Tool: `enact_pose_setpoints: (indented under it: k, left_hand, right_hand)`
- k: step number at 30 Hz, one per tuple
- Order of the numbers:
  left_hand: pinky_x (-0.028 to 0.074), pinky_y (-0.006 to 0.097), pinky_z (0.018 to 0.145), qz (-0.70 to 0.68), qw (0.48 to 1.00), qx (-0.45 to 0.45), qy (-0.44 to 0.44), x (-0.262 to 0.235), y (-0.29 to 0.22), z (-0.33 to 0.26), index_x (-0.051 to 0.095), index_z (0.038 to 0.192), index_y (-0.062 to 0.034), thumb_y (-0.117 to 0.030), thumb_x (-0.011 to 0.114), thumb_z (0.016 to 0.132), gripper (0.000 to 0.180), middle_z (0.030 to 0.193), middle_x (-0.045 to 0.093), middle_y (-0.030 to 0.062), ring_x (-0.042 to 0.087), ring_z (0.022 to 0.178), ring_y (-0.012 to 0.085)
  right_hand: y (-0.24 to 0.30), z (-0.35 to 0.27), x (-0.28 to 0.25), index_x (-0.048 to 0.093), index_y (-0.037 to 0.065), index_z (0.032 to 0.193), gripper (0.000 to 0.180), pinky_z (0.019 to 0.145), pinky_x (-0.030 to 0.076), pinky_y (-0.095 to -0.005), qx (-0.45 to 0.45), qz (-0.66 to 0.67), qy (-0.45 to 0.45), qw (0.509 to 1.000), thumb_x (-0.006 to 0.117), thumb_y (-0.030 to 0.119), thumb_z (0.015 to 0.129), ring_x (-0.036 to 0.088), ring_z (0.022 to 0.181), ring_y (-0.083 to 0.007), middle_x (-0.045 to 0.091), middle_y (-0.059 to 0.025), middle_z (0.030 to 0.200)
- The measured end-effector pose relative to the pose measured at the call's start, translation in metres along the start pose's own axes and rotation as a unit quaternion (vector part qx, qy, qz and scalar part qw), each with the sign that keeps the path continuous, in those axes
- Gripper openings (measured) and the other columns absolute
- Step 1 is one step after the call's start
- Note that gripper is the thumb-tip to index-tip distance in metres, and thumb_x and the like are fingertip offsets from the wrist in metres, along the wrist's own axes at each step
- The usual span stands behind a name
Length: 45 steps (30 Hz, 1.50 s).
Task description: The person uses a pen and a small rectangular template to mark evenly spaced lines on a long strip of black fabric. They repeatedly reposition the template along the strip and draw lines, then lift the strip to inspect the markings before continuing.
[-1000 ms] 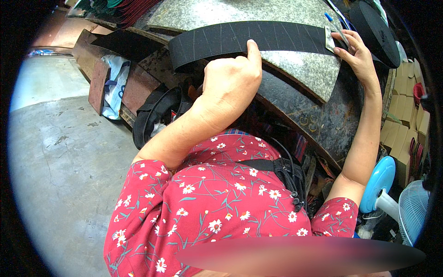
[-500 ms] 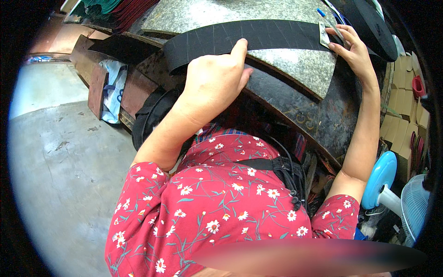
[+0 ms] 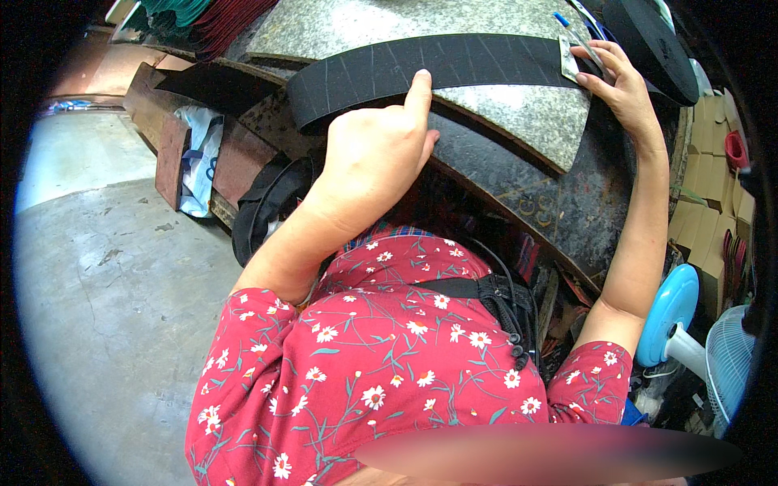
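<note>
A long black band (image 3: 486, 61), crossed by thin pale lines, lies over a speckled grey slab (image 3: 527, 117) and bends down at its left end. My left hand (image 3: 377, 150) rests its stretched index fingertip on the band near the middle; the other fingers curl under and the thumb stands apart. At the band's right part my right hand (image 3: 622, 89) grips a slim pen (image 3: 579, 38) with a blue end. Its fingertips also touch a small pale flat plate (image 3: 568, 60) lying across the band. Part of the pen is hidden by the fingers.
A big black roll (image 3: 652, 49) stands at the upper right. Teal and dark red stacks (image 3: 231, 24) sit at the upper left. Below the slab is a dark worktable (image 3: 535, 174). Cardboard boxes (image 3: 705, 182) and a blue-white fan (image 3: 729, 348) stand at the right.
My left hand has shifted slightly left and down along the band. The pale lines on the band show more clearly. My right hand stays almost in place.
</note>
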<state>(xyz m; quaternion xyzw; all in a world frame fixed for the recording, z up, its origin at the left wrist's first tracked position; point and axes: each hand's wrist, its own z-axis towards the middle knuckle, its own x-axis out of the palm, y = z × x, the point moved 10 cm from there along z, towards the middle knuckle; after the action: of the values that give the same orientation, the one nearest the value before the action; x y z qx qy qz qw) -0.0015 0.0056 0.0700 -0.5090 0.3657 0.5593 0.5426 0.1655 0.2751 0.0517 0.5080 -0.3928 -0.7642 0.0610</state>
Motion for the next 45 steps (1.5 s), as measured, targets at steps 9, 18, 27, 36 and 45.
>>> enact_pose_setpoints:
  k: [9, 18, 27, 36, 45]
  left_hand:
    - [0.055, 0.035, 0.055, 0.107, 0.994, 0.016, -0.026, 0.009, -0.011, 0.004, 0.058, 0.137, 0.0030, -0.018, 0.068, 0.088, 0.055, 0.068, 0.068, 0.0087, 0.070, 0.058, 0.0232]
    - [0.055, 0.034, 0.054, 0.103, 0.993, 0.014, -0.054, 0.007, -0.010, 0.009, 0.061, 0.131, 0.0022, -0.016, 0.068, 0.086, 0.049, 0.067, 0.068, 0.0079, 0.070, 0.059, 0.0225]
    - [0.056, 0.036, 0.055, 0.116, 0.992, 0.007, -0.041, 0.009, -0.014, 0.008, 0.060, 0.133, 0.0002, -0.019, 0.070, 0.087, 0.051, 0.071, 0.070, 0.0080, 0.071, 0.061, 0.0229]
    - [0.055, 0.036, 0.060, -0.177, 0.965, 0.165, -0.104, -0.025, -0.059, -0.005, 0.061, 0.124, -0.0031, -0.018, 0.072, 0.084, 0.043, 0.076, 0.065, 0.0063, 0.069, 0.067, 0.0231]
    - [0.054, 0.038, 0.078, -0.165, 0.961, 0.198, -0.098, -0.014, -0.072, 0.007, 0.064, 0.124, -0.0031, -0.015, 0.076, 0.081, 0.046, 0.096, 0.061, 0.0099, 0.062, 0.091, 0.0284]
  right_hand:
    - [0.004, -0.002, -0.004, 0.074, 0.009, 0.125, 0.040, 0.106, 0.044, -0.0312, -0.023, -0.036, -0.031, 0.999, 0.080, 0.021, 0.087, 0.058, 0.121, -0.0183, 0.058, -0.0055, 0.125]
    - [0.004, -0.002, -0.003, 0.074, 0.009, 0.125, 0.040, 0.107, 0.044, -0.0322, -0.022, -0.033, -0.031, 0.999, 0.080, 0.023, 0.088, 0.059, 0.121, -0.0192, 0.059, -0.0052, 0.126]
    - [0.006, -0.003, -0.003, 0.073, 0.007, 0.125, 0.041, 0.107, 0.043, -0.0316, -0.022, -0.016, -0.037, 0.999, 0.080, 0.022, 0.088, 0.059, 0.120, -0.0186, 0.058, -0.0048, 0.125]
    - [0.008, -0.002, -0.003, 0.072, 0.006, 0.124, 0.037, 0.105, 0.044, -0.0307, -0.029, 0.008, -0.024, 0.999, 0.079, 0.019, 0.090, 0.060, 0.119, -0.0167, 0.058, -0.0025, 0.125]
    - [0.000, -0.002, -0.003, 0.070, 0.004, 0.122, 0.039, 0.106, 0.045, -0.0332, -0.013, 0.014, -0.030, 0.999, 0.081, 0.020, 0.089, 0.060, 0.121, -0.0165, 0.060, -0.0017, 0.125]
